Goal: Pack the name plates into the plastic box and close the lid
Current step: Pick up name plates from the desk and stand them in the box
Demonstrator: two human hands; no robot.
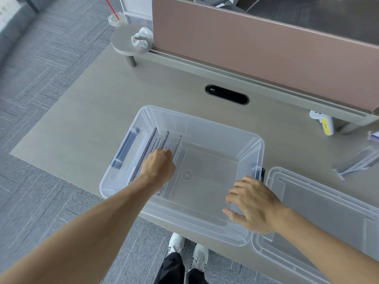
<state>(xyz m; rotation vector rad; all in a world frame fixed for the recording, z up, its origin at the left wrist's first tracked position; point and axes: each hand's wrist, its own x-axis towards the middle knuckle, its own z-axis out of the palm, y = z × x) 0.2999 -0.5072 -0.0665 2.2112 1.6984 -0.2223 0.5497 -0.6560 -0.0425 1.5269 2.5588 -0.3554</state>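
Observation:
The clear plastic box (205, 119) stands open on the desk in front of me. Three name plates (166, 140) stand on edge side by side against its left wall. My left hand (159, 168) is inside the box, fingers curled around the plates. My right hand (253, 204) hovers over the box's near right corner, fingers spread, nothing in it. The clear lid (328, 203) lies flat on the desk to the right of the box. Another clear name plate (359, 162) lies on the desk at the far right.
A pink divider panel (266, 54) runs along the back of the desk, with a black cable slot (226, 94) before it. A round shelf (127, 41) holds crumpled paper; a plastic cup with a red straw (115, 18) stands behind. A white and yellow object (324, 121) lies at the right.

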